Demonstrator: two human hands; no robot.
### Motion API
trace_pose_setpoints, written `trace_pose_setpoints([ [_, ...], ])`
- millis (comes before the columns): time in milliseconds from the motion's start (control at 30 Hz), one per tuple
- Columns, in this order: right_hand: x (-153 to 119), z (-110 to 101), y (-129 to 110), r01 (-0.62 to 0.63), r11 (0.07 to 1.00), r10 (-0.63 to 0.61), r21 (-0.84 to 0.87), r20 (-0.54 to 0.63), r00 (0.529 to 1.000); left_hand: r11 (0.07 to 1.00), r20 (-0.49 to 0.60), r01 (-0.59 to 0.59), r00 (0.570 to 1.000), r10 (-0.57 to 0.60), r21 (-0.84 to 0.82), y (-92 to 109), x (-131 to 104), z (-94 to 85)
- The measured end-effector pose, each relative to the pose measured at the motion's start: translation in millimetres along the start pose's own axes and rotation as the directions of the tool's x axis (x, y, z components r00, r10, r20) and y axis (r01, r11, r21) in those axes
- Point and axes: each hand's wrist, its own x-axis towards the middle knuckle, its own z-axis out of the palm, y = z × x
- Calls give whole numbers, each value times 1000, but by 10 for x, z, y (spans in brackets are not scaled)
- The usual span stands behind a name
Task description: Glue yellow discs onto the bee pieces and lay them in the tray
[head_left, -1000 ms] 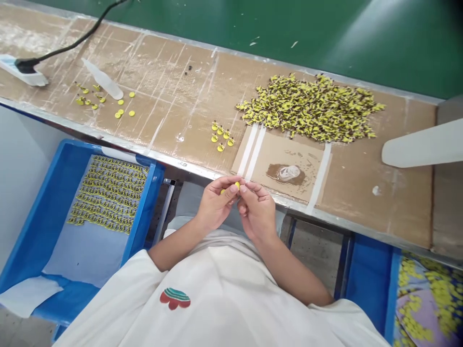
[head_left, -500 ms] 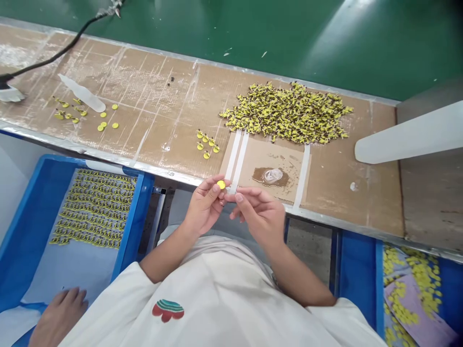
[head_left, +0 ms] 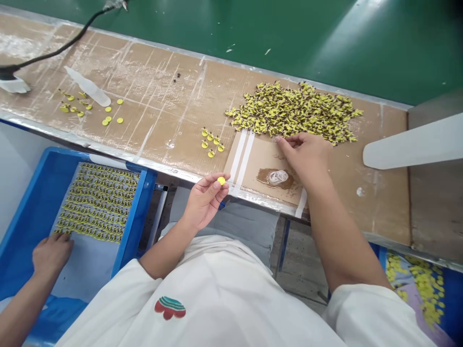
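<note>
My left hand point(head_left: 207, 200) pinches a small yellow disc point(head_left: 221, 180) between thumb and fingers, just off the table's front edge. Over the near edge of a big heap of small yellow-and-dark figures point(head_left: 289, 106) is my right hand point(head_left: 311, 156), its thumb and fingertips drawn together; whatever they grip is hidden. Below that hand, a wet whitish blob point(head_left: 278, 177) lies in a brown damp patch on a taped cardboard sheet point(head_left: 262, 152). Left of the sheet stand several figures on yellow discs point(head_left: 211, 141).
Farther left are loose yellow discs point(head_left: 119, 120), a white strip point(head_left: 88, 87) and a black cable point(head_left: 54, 55). A co-worker's hand point(head_left: 52, 253) touches rows of figures in a blue crate point(head_left: 25, 207). At right are a white tube point(head_left: 412, 142) and yellow discs in another crate point(head_left: 427, 289).
My right hand has moved from beside my left hand up and right to the heap. My left hand still holds the disc. The co-worker's hand has moved up to the rows.
</note>
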Motion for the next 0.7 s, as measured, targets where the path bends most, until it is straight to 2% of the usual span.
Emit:
trace_pose_setpoints([
  [133, 21, 25, -40, -33, 997, 29, 64, 58, 998, 1000, 10, -10, 1000, 10, -11, -3, 7, 9],
  [400, 15, 32, 67, -9, 973, 7, 230, 11, 1000, 1000, 16, 16, 1000, -16, 3, -26, 23, 15],
  [533, 2, -161, 169, 118, 963, -112, 242, -36, 993, 1000, 17, 7, 1000, -7, 23, -4, 26, 21],
  [700, -124, -503, 317, 351, 936, -351, 2, -2, 936, 1000, 21, 19, 1000, -19, -2, 11, 53, 42],
])
